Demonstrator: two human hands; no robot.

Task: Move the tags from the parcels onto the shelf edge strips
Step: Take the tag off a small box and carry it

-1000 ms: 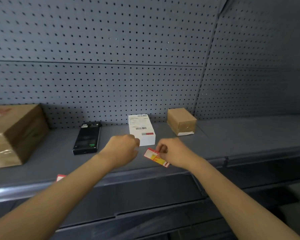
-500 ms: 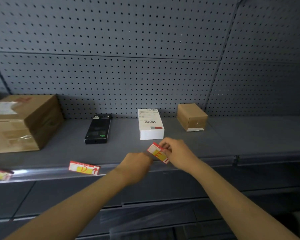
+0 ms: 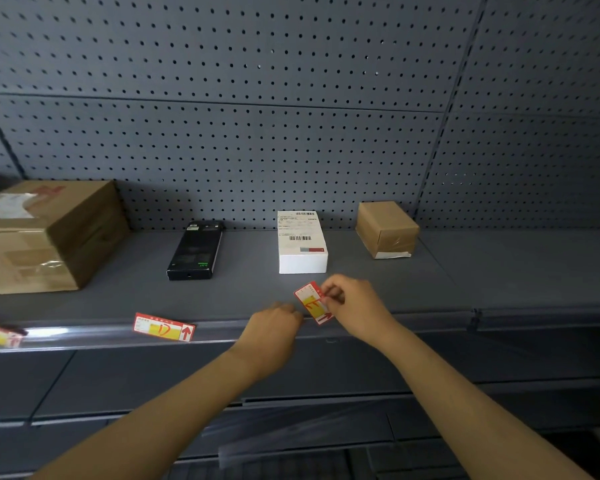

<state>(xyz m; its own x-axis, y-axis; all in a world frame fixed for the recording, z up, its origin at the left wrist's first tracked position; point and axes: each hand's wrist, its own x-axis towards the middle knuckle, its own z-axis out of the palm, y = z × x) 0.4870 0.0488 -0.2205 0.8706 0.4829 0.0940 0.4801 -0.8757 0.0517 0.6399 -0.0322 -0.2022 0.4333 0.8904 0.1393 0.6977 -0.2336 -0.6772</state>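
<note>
Both arms reach forward; my right hand (image 3: pixel 355 306) pinches a red-and-yellow paper tag (image 3: pixel 313 304), tilted above the grey shelf edge strip (image 3: pixel 413 320); my left hand (image 3: pixel 272 327) curls fingers at that strip, grip hidden.

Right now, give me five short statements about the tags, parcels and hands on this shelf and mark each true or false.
1. The right hand pinches a red and yellow tag. True.
2. That tag is already seated flat in the shelf edge strip. False: it is held tilted above the front edge, in front of the white parcel.
3. A tag marked D sits on the strip, left of the hands. True.
4. The left hand grips the black device. False: it is at the shelf's front edge, apart from the device.
5. The small brown parcel stands left of the white one. False: it stands to its right.
</note>
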